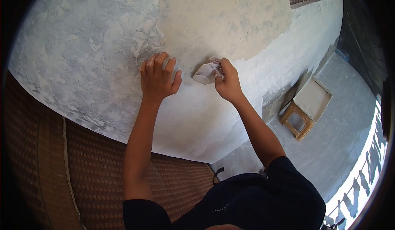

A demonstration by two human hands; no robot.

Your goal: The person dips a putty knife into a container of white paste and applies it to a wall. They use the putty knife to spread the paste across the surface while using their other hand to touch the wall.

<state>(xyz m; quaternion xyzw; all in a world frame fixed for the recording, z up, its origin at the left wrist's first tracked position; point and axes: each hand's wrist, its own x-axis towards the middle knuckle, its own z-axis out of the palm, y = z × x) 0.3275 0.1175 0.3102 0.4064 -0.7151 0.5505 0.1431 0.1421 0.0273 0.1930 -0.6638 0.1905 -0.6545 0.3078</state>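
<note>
My left hand [158, 75] is pressed to the wall [193, 28], its fingers bent and spaced over a pale, flat-looking piece that shows only at its edge beside the thumb. What that piece is I cannot make out. Just to the right, my right hand [228, 82] grips a small white cup [204, 73], tilted and close to the wall. White paste smears the cup and the fingertips. Grey-white streaky coating covers the wall on the left, a cream patch lies above the hands, and a smoother white area is below and right.
On the grey tiled floor [329, 135] at right, a pale shallow tray [313, 98] sits by a brown plastic stool [297, 121]. A woven brown mat surface [103, 164] runs along the lower left. A window frame [310, 1] is at the upper right.
</note>
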